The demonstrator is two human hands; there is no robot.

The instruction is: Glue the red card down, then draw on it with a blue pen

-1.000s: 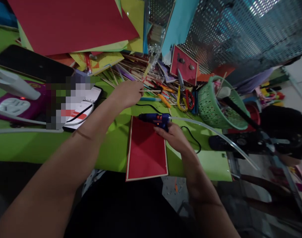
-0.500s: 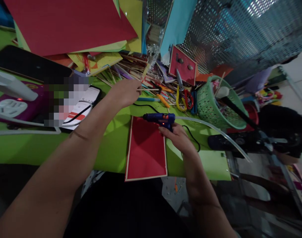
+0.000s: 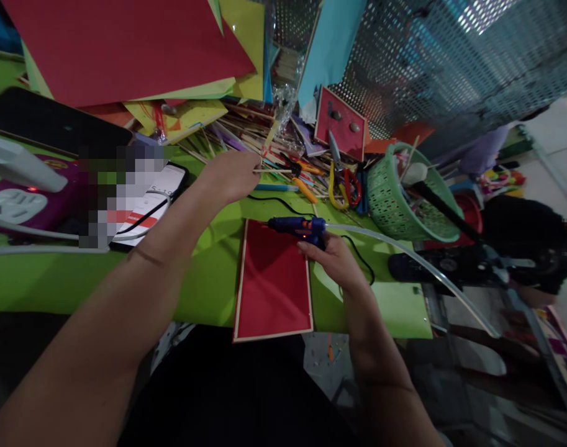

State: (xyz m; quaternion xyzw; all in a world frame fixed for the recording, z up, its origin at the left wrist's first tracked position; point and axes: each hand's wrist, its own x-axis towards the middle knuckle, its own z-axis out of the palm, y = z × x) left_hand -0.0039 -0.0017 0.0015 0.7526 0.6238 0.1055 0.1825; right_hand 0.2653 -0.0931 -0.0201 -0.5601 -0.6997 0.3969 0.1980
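Note:
My left hand is closed on a thin wooden stick, over the near side of the stick pile. In my right hand is a blue glue gun, its nozzle pointing left and a small light glowing on it. A long clear glue stick trails from its back to the right. Under the gun lies a red board with pale strips along its edges, at the front edge of the green table.
Scissors and a green basket stand right of the pile. Coloured sheets cover the back left. Phones and a purple power strip lie left. A person's dark-haired head is at the right.
Both hands keep their holds and have hardly moved. The view has shifted slightly, and the free end of the clear glue stick hangs lower and farther right.

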